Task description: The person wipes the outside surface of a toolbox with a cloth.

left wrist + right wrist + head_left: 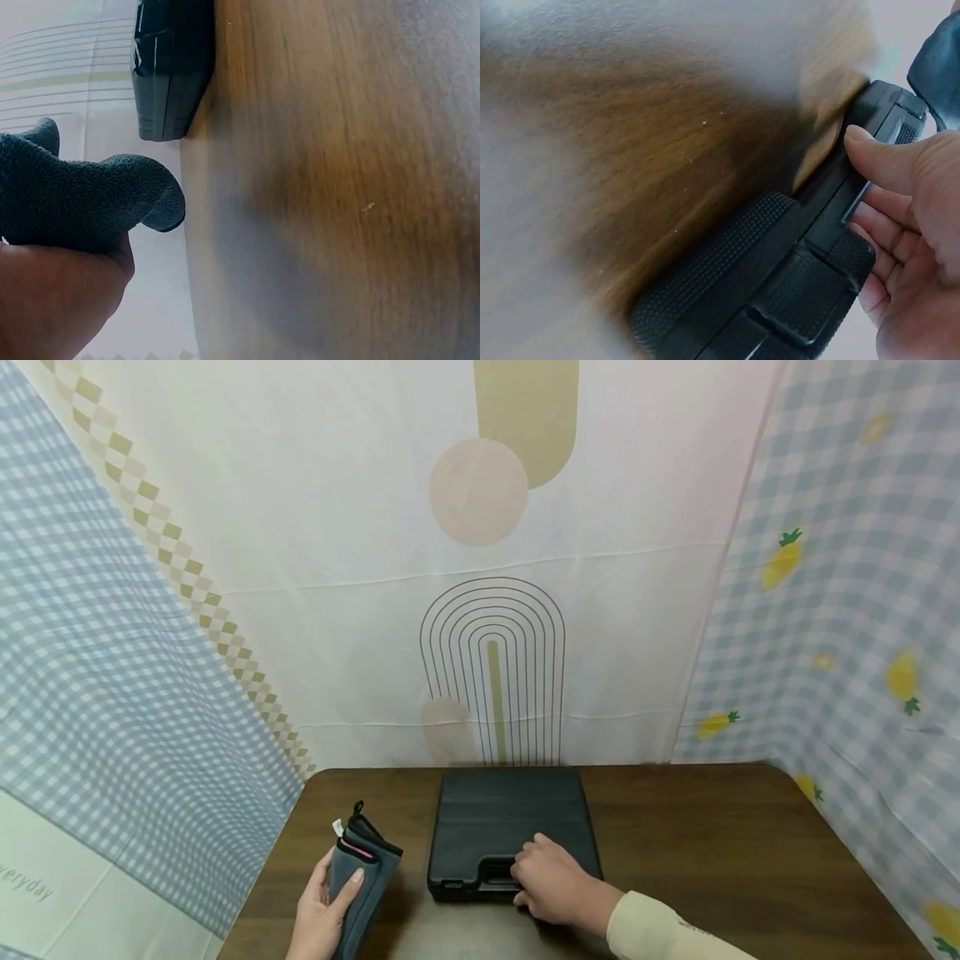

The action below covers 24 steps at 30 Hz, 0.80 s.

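Wooden tabletop (pixel 697 843) holds a closed case (pixel 517 814), right hand (pixel 553 881) gripping its handle (pixel 497 887), left hand (pixel 322 912) gripping folded cloth (pixel 366 885).

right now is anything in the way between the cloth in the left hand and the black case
Nothing visible stands between the cloth and the black case: only tabletop shows between them in the head view. The right hand does cover part of the case's front, at the handle.

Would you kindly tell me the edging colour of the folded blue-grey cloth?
The folded blue-grey cloth has black edging, clearest in the head view.
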{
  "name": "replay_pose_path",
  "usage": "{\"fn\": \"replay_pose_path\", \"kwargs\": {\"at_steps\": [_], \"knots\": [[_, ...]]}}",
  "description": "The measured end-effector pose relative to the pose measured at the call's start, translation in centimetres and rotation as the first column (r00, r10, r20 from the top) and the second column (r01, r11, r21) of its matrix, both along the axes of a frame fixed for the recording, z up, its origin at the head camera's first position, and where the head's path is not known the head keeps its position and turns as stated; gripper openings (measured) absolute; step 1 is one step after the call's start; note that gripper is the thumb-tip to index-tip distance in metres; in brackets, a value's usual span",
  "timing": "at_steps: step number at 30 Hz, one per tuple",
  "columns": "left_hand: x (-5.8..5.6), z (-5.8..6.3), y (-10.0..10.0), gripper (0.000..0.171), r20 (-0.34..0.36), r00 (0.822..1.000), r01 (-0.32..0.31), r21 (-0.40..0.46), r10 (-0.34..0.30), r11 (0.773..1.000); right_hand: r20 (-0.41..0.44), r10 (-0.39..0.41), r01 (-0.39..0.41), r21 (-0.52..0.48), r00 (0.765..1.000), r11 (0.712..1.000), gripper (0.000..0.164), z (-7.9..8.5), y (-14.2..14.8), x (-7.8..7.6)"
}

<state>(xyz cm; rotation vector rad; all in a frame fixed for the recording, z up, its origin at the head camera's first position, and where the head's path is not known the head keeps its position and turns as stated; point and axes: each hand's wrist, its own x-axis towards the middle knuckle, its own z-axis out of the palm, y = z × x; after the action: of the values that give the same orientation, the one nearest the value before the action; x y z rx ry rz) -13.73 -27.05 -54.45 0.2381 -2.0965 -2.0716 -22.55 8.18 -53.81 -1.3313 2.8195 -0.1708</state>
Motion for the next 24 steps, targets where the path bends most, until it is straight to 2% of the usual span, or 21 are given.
{"fn": "replay_pose_path", "kwargs": {"at_steps": [4,11,20,24], "knots": [[0.0,0.2,-0.3,0.051,0.042,0.999,-0.014,0.002,0.014,1.000,0.012,-0.004,0.004,-0.009,1.000,1.000,0.019,-0.2,0.1,0.0],[-0.1,0.4,-0.5,0.055,0.054,0.998,-0.023,-0.014,0.024,1.000,0.056,-0.005,0.006,-0.018,0.998,1.000,0.021,-0.2,0.6,0.6],[-0.2,1.0,-0.4,0.076,0.169,0.984,-0.054,-0.026,0.058,0.998,0.124,0.023,-0.022,-0.009,0.992,1.000,0.012,0.0,1.5,1.7],[-0.1,1.2,-0.4,0.076,0.177,0.982,-0.058,-0.018,0.060,0.998,0.153,0.029,-0.027,-0.012,0.988,1.000,0.011,0.1,1.8,2.2]]}}
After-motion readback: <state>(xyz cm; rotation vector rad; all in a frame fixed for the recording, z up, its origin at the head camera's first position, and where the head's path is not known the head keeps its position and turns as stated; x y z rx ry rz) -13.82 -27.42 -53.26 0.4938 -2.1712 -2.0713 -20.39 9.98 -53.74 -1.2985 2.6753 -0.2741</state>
